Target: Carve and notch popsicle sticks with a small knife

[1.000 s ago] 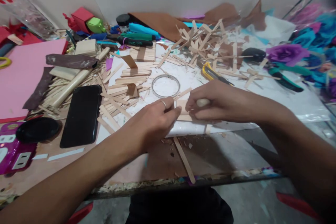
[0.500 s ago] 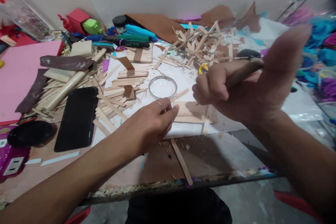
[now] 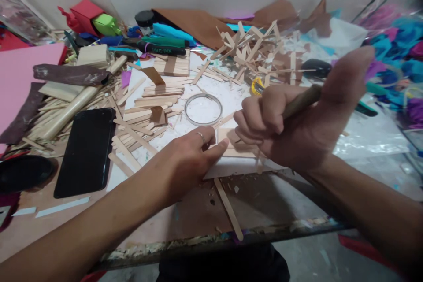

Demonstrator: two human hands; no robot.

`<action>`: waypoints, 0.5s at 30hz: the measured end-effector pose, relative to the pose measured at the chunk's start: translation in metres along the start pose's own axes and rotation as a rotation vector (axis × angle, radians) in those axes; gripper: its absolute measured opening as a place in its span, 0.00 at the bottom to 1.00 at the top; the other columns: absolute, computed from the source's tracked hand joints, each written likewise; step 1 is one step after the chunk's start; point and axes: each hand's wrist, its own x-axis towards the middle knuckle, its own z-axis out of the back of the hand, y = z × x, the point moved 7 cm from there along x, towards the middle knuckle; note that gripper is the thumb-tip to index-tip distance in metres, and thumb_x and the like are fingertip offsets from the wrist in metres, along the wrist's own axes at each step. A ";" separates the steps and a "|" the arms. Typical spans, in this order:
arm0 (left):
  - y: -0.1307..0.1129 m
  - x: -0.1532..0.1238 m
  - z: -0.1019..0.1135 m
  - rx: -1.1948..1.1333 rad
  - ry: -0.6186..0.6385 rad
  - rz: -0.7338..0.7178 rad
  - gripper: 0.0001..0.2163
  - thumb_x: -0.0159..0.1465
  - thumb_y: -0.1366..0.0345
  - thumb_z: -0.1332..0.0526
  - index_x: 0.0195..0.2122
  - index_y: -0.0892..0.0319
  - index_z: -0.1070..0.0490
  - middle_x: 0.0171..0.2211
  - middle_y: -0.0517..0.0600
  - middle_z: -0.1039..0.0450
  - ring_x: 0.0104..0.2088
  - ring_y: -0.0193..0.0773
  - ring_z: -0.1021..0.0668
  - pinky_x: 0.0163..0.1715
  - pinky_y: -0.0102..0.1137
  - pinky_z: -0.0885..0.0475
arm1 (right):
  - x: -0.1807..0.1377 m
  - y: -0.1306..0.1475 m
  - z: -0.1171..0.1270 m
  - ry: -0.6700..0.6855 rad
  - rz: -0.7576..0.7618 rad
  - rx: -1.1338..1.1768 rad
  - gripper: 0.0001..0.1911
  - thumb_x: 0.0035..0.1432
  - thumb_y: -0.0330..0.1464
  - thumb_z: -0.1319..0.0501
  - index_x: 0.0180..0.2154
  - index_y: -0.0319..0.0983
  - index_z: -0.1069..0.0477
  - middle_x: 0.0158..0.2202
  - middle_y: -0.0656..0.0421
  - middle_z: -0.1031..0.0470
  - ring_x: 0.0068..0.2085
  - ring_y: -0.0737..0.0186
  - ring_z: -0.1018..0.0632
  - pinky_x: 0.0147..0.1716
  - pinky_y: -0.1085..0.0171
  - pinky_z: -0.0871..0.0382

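Fingers curled and thumb raised, my right hand [image 3: 284, 128] grips a slim tool with a brown handle [image 3: 300, 101]. Its thin point comes down over a flat light-wood piece [image 3: 228, 135] on the white paper. My left hand [image 3: 191, 154], wearing a ring, holds the left end of that wood piece with thumb and fingers; the fingertips are partly hidden. A round metal ring [image 3: 203, 109] lies just beyond the left hand. One loose craft stick [image 3: 228, 209] lies below the hands, reaching the table's front edge.
Stacked craft sticks [image 3: 161, 92] lie left of the metal ring, beside a black phone [image 3: 86, 152]. A tangled heap of sticks [image 3: 251, 53] is behind my right hand. Markers [image 3: 165, 48] and brown sheets [image 3: 194, 26] line the wall. Blue and purple crumpled material [image 3: 406, 61] is at far right.
My right hand with the tool has moved slightly left and down, nearer my left hand. The left hand stays on the wood piece. The view has shifted a little.
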 end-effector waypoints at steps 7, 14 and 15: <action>-0.008 -0.001 0.002 0.030 0.015 -0.111 0.15 0.76 0.61 0.51 0.51 0.56 0.26 0.37 0.51 0.29 0.29 0.34 0.31 0.29 0.30 0.37 | -0.001 -0.003 -0.006 0.030 -0.016 -0.067 0.41 0.70 0.61 0.65 0.14 0.44 0.50 0.15 0.61 0.54 0.20 0.62 0.49 0.17 0.58 0.52; -0.006 0.005 0.006 -0.116 0.012 0.065 0.14 0.76 0.55 0.47 0.38 0.57 0.30 0.29 0.46 0.31 0.26 0.32 0.32 0.26 0.30 0.39 | -0.001 -0.004 -0.005 0.015 0.030 -0.092 0.42 0.66 0.66 0.59 0.14 0.43 0.49 0.15 0.60 0.49 0.20 0.63 0.47 0.21 0.57 0.46; -0.007 0.006 0.007 -0.124 0.009 0.075 0.15 0.76 0.54 0.48 0.37 0.56 0.30 0.29 0.46 0.31 0.26 0.32 0.32 0.26 0.30 0.39 | -0.002 -0.004 -0.004 0.010 0.038 -0.105 0.42 0.64 0.67 0.57 0.14 0.43 0.49 0.16 0.60 0.48 0.20 0.63 0.46 0.21 0.57 0.45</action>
